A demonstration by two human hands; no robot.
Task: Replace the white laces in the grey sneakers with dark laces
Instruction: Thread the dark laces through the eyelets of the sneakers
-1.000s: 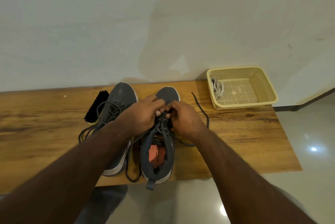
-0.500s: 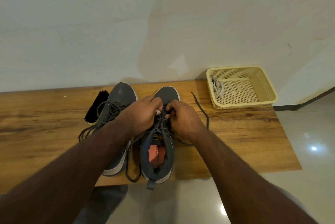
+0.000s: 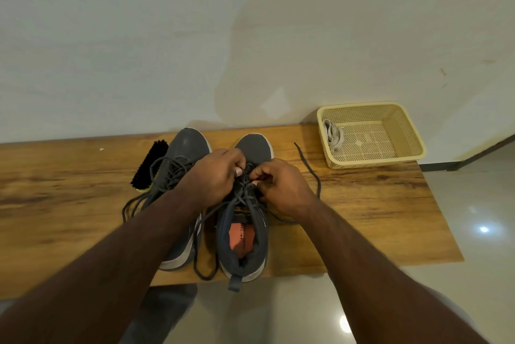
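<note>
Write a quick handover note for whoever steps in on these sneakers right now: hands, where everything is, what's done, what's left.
Left hand and right hand: both pinch the dark lace over the upper eyelets of the right sneaker.
Left sneaker: beside it on the wooden bench, already threaded with a dark lace, ends loose and untied.
White laces: bundled in the beige basket at the bench's far right.
Black brush: lies left of the left sneaker.
Done: white laces out, left sneaker relaced.
Left: finish threading the right sneaker; one lace end trails right across the bench. Tying both looks still to do.
</note>
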